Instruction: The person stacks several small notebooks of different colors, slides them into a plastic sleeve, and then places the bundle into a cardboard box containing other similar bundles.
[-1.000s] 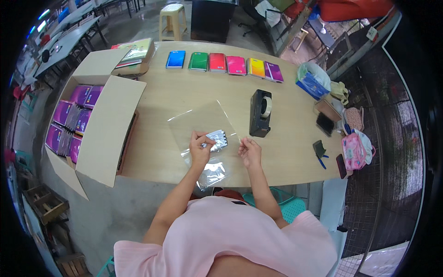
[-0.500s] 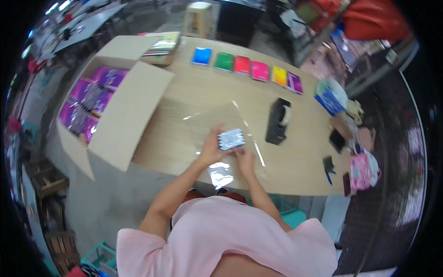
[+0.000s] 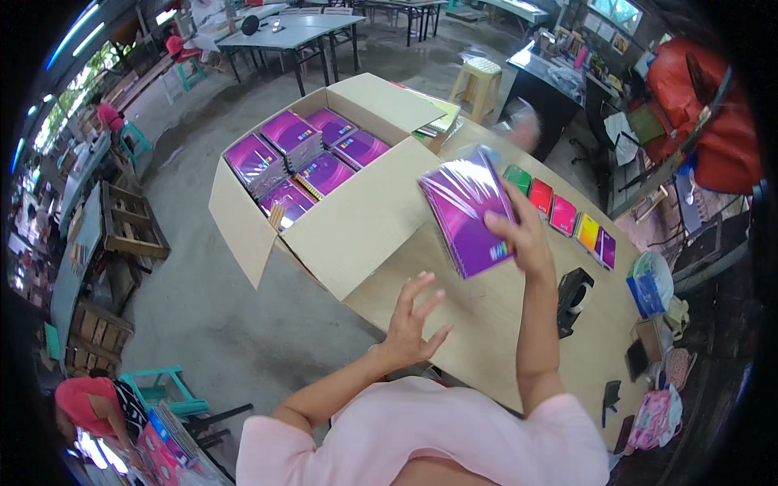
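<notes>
A purple spiral-bound notebook in shiny clear wrap is gripped at its right edge by my right hand, the thumb across its front cover. It is tilted above the wooden table, beside a flap of the open cardboard box. Nearer my body, my left hand hovers with fingers spread, holding nothing. Inside the box stand several stacks of purple notebooks. The clear sheet and the small pack seen before cannot be made out now.
Green, red, pink and yellow notebooks line the far edge. A black tape dispenser stands right of my right arm. A blue container and pink bag are farther right. Someone in red is at lower left.
The view has swung left toward the box. My hands have parted from the small pack; my right hand now holds up a wrapped purple notebook, and my left has opened.
</notes>
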Action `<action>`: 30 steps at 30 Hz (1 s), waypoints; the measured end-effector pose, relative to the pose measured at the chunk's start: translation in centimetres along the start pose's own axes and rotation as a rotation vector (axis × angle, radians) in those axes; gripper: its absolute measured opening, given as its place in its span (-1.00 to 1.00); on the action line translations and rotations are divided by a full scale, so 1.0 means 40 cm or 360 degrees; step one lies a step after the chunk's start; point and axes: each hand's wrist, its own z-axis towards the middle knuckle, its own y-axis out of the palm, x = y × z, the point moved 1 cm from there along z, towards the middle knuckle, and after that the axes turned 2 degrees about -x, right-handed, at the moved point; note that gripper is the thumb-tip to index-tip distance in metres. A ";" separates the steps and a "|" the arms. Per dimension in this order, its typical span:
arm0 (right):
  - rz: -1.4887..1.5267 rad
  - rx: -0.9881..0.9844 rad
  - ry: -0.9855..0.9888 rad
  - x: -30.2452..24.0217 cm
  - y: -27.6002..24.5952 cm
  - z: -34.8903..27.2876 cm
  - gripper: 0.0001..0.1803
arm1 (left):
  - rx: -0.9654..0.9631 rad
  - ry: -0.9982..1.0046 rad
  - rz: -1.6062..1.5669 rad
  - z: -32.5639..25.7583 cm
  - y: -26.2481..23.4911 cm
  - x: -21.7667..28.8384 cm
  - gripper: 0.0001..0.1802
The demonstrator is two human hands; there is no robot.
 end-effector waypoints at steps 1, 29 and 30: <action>0.0093 -0.0155 0.0037 -0.012 -0.001 0.044 -0.18 | -0.0033 -0.0049 0.0017 0.012 -0.026 -0.008 -0.01; 0.2025 0.0414 -0.0084 0.476 -0.121 -0.695 -0.14 | 0.0469 -0.0861 -0.1314 0.261 0.375 -0.082 -0.90; 0.2018 0.0374 0.0003 0.463 -0.117 -0.684 -0.15 | 0.0450 -0.0668 -0.1092 0.259 0.370 -0.093 -0.91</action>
